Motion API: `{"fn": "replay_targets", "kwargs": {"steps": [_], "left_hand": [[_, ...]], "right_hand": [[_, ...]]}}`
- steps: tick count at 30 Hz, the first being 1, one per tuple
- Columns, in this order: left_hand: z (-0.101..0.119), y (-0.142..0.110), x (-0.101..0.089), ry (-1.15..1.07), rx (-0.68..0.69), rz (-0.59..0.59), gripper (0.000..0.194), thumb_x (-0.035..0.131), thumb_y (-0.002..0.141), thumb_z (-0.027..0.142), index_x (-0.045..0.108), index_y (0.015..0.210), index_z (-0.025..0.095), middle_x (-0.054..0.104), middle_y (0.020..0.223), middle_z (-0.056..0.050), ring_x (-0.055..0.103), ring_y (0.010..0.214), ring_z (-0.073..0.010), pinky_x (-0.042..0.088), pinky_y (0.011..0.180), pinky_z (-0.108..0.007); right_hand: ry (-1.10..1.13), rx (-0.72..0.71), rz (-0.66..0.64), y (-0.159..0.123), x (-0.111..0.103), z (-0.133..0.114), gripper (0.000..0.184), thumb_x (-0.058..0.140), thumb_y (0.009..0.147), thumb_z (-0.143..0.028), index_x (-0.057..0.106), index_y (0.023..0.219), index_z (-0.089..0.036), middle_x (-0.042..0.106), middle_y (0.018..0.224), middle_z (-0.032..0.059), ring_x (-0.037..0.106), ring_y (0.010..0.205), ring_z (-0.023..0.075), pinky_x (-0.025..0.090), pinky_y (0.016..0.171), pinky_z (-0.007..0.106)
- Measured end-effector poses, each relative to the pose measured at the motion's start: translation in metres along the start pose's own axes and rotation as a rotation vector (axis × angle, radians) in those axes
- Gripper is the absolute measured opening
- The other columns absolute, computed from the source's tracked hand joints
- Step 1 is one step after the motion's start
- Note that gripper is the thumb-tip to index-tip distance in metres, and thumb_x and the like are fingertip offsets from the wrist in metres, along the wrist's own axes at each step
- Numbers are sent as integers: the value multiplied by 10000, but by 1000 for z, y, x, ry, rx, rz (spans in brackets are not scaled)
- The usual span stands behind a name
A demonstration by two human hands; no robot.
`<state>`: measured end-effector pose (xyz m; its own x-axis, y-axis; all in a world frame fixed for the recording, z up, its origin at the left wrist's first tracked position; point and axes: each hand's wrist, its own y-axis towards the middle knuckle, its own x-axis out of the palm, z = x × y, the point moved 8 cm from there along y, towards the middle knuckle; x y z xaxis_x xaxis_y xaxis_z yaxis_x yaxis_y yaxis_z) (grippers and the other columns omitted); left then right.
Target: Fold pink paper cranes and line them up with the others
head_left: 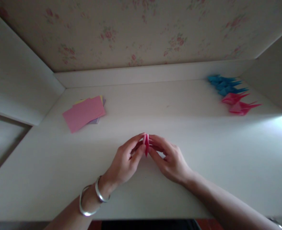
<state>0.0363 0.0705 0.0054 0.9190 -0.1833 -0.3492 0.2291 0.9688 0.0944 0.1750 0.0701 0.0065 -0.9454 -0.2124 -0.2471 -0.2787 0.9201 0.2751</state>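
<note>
A small folded piece of pink origami paper (146,145) stands on edge between my hands, over the middle of the white table. My left hand (128,158) pinches its left side between thumb and fingers. From the right, my right hand (171,159) grips the other side the same way. The fingertips nearly meet at the top of the paper, and they cover most of its faces. Its layers part slightly along the middle, showing a paler inner side.
Flat sheets of pink paper (85,113) lie at the left, over yellow and purple ones. Several folded blue paper figures (223,84) and two pink paper figures (241,108) sit at the back right. A low white ledge (141,74) and side panels bound the table (155,198).
</note>
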Motion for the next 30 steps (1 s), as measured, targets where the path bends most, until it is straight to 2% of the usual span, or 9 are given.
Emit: {"fn": "replay_targets", "kwargs": {"steps": [4,7,9,13,18,20,22,25,30], "left_hand": [[2,0,3,2,61,-2,349,567,955,243,584,1303,231,613,1327,-98,611,1187,-224,530,998,-332],[1,-2,8,-56,95,5,367,593,936,228,588,1302,249,554,1379,-102,570,1246,-246,526,1027,-370],[-1,-4,11,-142,66,-3,383,608,926,228,585,1308,249,545,1390,-103,583,1233,-249,535,1022,-376],[-5,-5,17,-304,-73,-96,415,605,933,244,566,1346,250,577,1391,-94,611,1209,-236,520,1033,-351],[3,-2,9,-160,-7,-84,385,615,924,250,627,1308,262,569,1417,-56,526,1307,-228,456,1094,-345],[4,-2,5,-116,3,-40,318,611,927,255,683,1237,266,636,1335,-47,576,1245,-214,459,1084,-338],[0,-1,1,-144,-56,17,236,633,914,284,745,1120,260,703,1216,-42,679,1043,-190,540,962,-310],[-15,-2,1,-289,-231,80,176,720,847,328,779,985,235,763,1022,-29,704,790,-148,582,763,-259],[-35,-6,15,-676,-480,39,242,828,739,322,776,937,192,767,894,-24,686,811,-133,547,786,-243]], "right_hand": [[-134,-46,63,-1,-4,-4,372,531,911,-112,534,1265,-226,713,1105,75,722,937,172,624,802,292],[-243,-64,111,0,-6,-5,363,546,877,-91,585,1210,-230,714,1100,68,709,934,173,612,811,296],[-272,-83,150,1,-10,-5,333,554,859,-74,637,1139,-233,724,1073,53,703,924,167,602,805,282],[-287,-107,215,1,-18,-5,322,550,811,-23,689,1018,-227,750,956,24,707,823,142,584,720,241],[-309,-188,269,0,-23,-12,367,532,747,25,686,970,-221,755,915,19,712,806,148,579,705,249],[-323,-229,262,-1,-21,-16,323,544,781,11,680,965,-216,753,911,26,714,806,147,579,707,247],[-347,-277,234,-3,-18,-21,275,558,817,-6,675,965,-207,752,902,36,717,799,144,578,702,240],[-378,-385,180,-6,-13,-29,248,575,846,-13,665,983,-200,755,904,43,723,798,139,577,689,225],[-430,-532,110,-12,-9,-40,287,585,858,-9,644,1056,-208,768,927,54,735,826,154,601,732,261]]}}
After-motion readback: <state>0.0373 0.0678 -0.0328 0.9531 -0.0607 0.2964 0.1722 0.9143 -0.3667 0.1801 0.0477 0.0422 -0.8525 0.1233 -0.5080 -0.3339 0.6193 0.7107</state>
